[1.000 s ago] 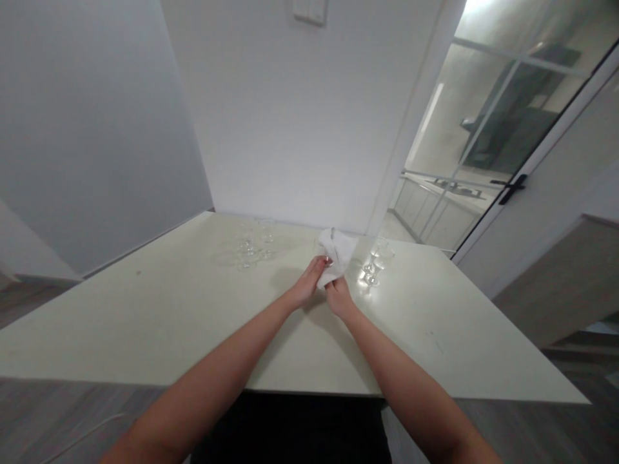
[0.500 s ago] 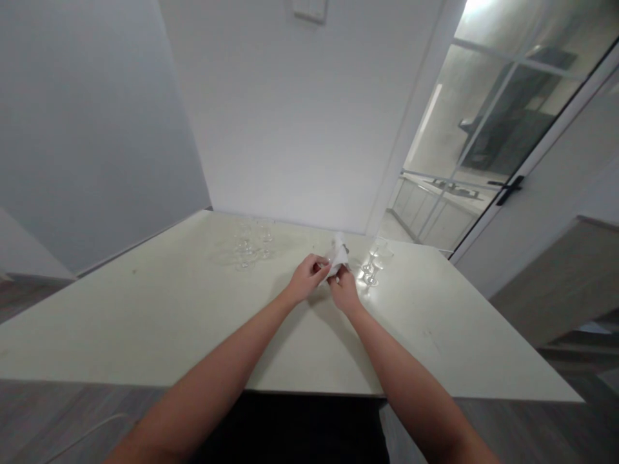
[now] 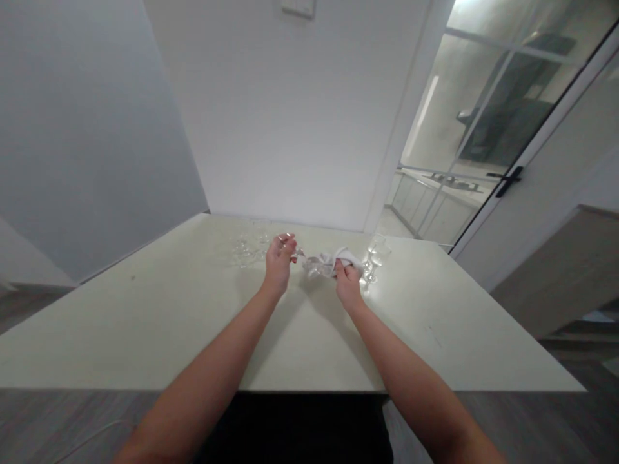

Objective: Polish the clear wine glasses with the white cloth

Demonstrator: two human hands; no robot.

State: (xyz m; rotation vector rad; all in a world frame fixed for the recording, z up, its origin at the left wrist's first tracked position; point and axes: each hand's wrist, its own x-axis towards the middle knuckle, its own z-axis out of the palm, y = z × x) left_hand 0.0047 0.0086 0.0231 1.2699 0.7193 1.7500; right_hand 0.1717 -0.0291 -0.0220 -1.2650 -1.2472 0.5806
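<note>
My left hand (image 3: 279, 261) is closed around the foot end of a clear stemmed glass (image 3: 316, 266), which lies sideways in the air with its bowl pointing right. In my right hand (image 3: 348, 283) is a white cloth (image 3: 347, 256), bunched up against the bowl's rim end. Whether the cloth reaches inside the bowl, I cannot tell. Just right of the cloth, clear stemmed glasses (image 3: 380, 251) stand on the pale table (image 3: 169, 309). More clear glasses (image 3: 242, 248) stand left of my left hand, partly hidden behind it.
A white wall (image 3: 290, 129) rises behind the table's far edge. To the right is a glass-paned door with a black handle (image 3: 510, 180), and a kitchen counter shows through it. The table's front edge runs close to my body.
My hands have moved apart, the left one going left with the glass's foot end. The glass has become visible between them, and the cloth has shifted from upright to bunched in my right hand.
</note>
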